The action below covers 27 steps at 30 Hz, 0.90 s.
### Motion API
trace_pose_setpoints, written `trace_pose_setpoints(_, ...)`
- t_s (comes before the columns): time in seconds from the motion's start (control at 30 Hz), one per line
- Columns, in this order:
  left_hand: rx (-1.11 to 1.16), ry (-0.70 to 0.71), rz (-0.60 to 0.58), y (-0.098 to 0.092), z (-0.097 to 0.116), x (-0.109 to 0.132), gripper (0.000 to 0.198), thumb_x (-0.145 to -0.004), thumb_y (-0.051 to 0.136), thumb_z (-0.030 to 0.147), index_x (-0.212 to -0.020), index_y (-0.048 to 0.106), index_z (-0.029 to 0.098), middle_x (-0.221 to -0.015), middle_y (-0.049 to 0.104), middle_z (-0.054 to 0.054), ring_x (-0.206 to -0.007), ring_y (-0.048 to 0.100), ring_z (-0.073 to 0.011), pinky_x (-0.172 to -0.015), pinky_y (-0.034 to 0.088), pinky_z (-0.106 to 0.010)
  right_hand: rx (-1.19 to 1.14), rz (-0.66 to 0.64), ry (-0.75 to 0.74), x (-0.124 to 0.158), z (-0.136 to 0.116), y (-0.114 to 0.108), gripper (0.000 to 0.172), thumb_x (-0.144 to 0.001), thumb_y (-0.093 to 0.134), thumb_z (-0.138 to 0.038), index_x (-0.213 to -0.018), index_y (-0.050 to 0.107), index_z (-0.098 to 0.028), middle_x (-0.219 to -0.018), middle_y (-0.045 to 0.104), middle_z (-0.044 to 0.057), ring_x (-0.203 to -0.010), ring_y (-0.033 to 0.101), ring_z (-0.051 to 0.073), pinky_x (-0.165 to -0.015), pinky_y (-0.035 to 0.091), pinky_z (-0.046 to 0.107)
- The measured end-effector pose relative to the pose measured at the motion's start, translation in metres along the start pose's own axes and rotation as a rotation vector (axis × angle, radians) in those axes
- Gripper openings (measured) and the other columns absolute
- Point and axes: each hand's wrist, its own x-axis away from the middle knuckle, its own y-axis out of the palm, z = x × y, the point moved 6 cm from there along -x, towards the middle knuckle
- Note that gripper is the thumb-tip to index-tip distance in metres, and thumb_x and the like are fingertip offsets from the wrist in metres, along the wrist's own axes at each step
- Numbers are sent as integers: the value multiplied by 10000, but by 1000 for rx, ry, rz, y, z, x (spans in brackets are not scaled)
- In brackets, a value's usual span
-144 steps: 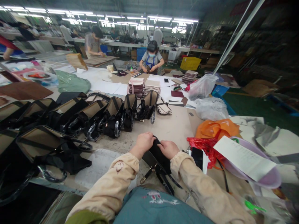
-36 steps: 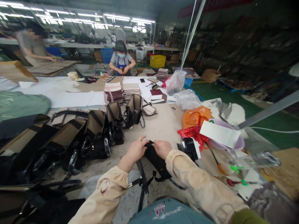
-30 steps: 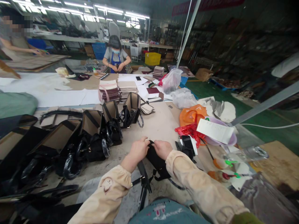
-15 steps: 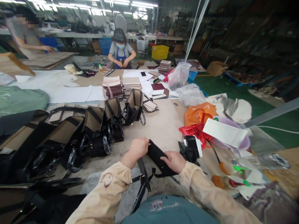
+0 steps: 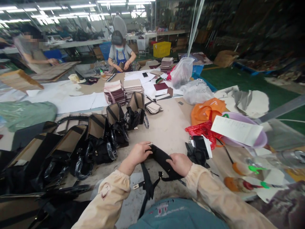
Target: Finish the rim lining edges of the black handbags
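A black bag piece with dangling straps is stretched between my two hands, just above the table in front of me. My left hand pinches its upper left end, fingers closed over the edge. At the lower right end, my right hand grips it with the thumb on top; the fingers underneath are hidden. Black straps with small metal fittings hang down from the piece toward my apron. To the left stands a row of open black bags with tan insides and plastic-wrapped handles.
Stacked panels stand beyond the bags. On the right lie a phone, red and orange plastic bags, a purple basin and glue bottles. A co-worker handles a piece across the table.
The view has shifted slightly. The black piece now bows upward a little between my hands, both still holding it. The co-worker's hands have moved apart.
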Motion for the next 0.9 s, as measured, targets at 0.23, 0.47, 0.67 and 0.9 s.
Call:
trace_pose_setpoints(0.23, 114, -6, 54, -3, -5, 4, 137, -799, 582, 243, -896, 665, 193, -1266, 556, -81, -1133, 541, -169, -974, 421, -289, -4, 21, 32, 2, -4, 0, 360, -909, 360, -393, -868, 645, -178, -881, 682, 100, -834, 634, 220, -692, 411, 291)
trace_pose_setpoints(0.47, 68, -214, 53, 4, -19, 6, 387, -749, 617, 222, -1127, 565, 156, -1058, 669, -97, -949, 633, -210, -846, 484, -308, -16, 4, 57, 2, 0, 0, 367, -913, 358, -407, -865, 641, -177, -894, 681, 103, -853, 632, 218, -712, 413, 292)
trace_pose_setpoints(0.67, 4, -235, -37, 3, -19, 7, 253, -771, 576, 190, -1010, 657, 199, -966, 701, -57, -892, 638, -181, -810, 458, -260, -24, 0, 51, 2, -1, 2, 355, -914, 351, -402, -885, 629, -184, -910, 678, 100, -859, 632, 224, -703, 413, 297)
trace_pose_setpoints(0.9, -44, -271, -66, 5, -17, 5, 192, -808, 521, 182, -900, 690, 193, -864, 708, -53, -808, 636, -157, -731, 441, -236, -30, 4, 42, 0, -1, 2, 335, -910, 365, -394, -870, 624, -185, -894, 676, 92, -849, 631, 214, -700, 409, 287)
